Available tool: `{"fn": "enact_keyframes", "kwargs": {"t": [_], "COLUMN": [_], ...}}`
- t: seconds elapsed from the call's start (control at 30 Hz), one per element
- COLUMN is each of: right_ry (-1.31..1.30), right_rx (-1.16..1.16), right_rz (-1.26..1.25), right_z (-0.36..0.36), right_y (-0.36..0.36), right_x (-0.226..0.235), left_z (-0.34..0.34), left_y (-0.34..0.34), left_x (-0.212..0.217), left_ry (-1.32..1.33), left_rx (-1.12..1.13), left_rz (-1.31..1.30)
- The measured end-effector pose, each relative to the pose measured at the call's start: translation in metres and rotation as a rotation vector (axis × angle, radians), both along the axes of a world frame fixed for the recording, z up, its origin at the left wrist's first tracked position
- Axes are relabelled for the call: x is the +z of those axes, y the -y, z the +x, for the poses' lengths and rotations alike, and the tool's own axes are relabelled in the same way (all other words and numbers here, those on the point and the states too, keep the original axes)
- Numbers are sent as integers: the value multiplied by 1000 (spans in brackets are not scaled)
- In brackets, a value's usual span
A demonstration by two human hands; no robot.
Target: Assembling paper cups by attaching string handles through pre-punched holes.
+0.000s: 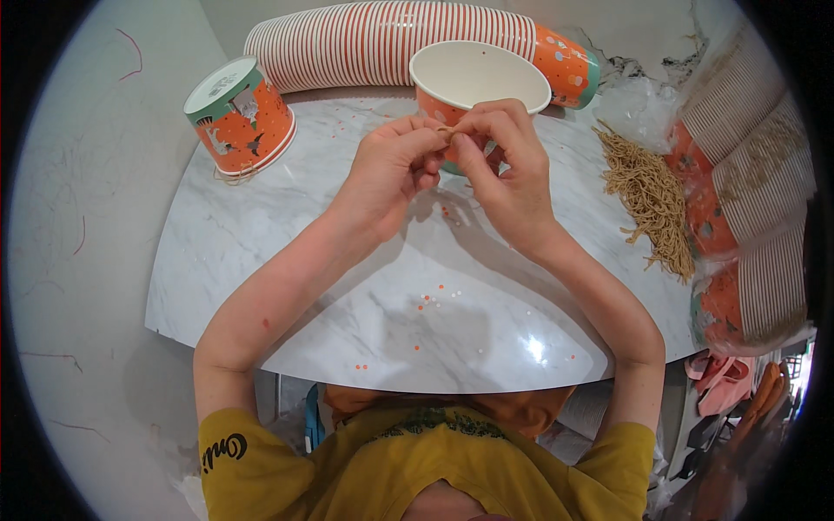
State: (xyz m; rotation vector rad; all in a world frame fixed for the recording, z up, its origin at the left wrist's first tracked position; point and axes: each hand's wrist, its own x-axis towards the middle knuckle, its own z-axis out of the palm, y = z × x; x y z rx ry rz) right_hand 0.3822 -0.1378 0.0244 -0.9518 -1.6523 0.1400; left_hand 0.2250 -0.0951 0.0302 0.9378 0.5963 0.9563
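In front of me my left hand and my right hand meet, both pinching a short bit of brown paper cord between thumbs and fingertips. Most of the cord is hidden by the fingers. Directly behind them stands an orange paper cup, mouth up, with a white inside; the right knuckles overlap its rim. Whether the cord is joined to this cup I cannot tell. A loose bundle of similar brown cords lies on the table to the right of my right hand.
An upside-down orange cup with a cord loop at its base stands far left. A long row of nested cups lies along the back. Plastic-wrapped cup stacks line the right. Small paper dots are scattered on the marbled table.
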Motion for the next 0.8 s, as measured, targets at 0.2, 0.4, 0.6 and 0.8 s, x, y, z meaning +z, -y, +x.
{"fn": "enact_keyframes", "kwargs": {"t": [0.2,0.4,0.6,0.8], "right_ry": [-52,30,65,169], "right_rx": [-26,-71,-49,-87], "right_rz": [-4,19,8,30], "right_z": [2,5,9,11], "right_y": [-4,-3,-6,-5], "right_x": [0,6,1,3], "left_z": [7,8,6,5], "left_y": [9,10,5,-4], "left_x": [0,-5,-2,-6], "left_ry": [-357,-529,-516,-464], "left_rx": [298,506,540,500], "left_rz": [688,1238,1335,1352]}}
